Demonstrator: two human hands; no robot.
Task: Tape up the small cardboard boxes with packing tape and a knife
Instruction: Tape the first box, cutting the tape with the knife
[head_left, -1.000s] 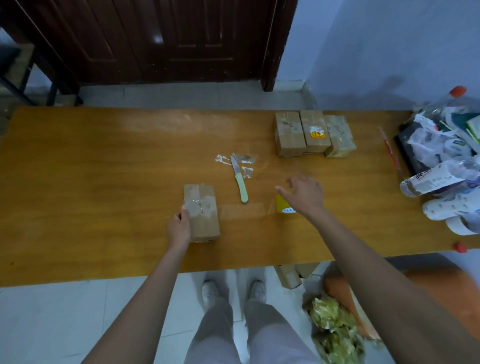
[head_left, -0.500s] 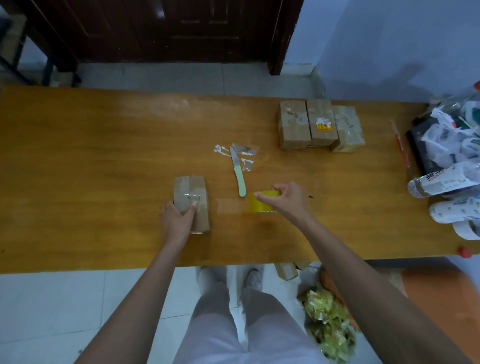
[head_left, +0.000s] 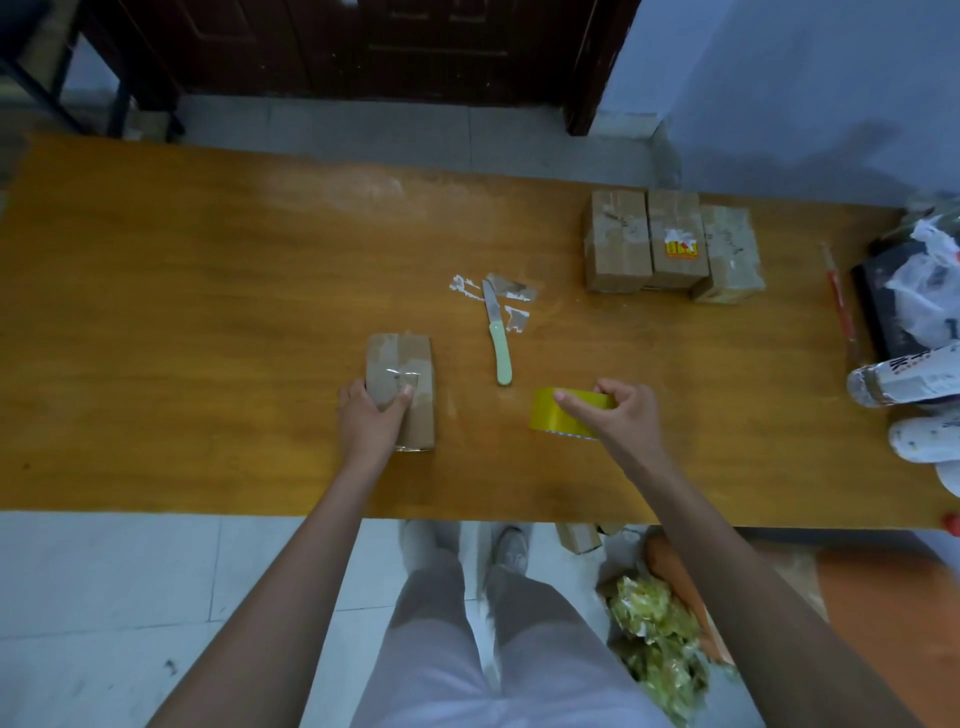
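A small cardboard box (head_left: 408, 364) with old tape on top lies on the wooden table (head_left: 208, 312) near the front edge. My left hand (head_left: 371, 415) grips its near end, thumb on the top. My right hand (head_left: 621, 413) holds a yellow roll of packing tape (head_left: 558, 415) just above the table, to the right of the box. Between box and roll, a little farther back, lies a knife (head_left: 497, 340) with a pale green handle, blade pointing away. Three taped boxes (head_left: 670, 244) stand in a row at the back right.
Scraps of torn tape (head_left: 511, 301) lie around the knife blade. A red pen (head_left: 839, 296), plastic bags (head_left: 930, 280) and rolled packages (head_left: 904, 382) crowd the table's right end. Under the table edge sit more cardboard boxes (head_left: 579, 538) and a heap of crumpled tape (head_left: 657, 629).
My right hand has picked up the yellow tape roll and lifted it. My left hand has slid up over the near end of the box and now grips it.
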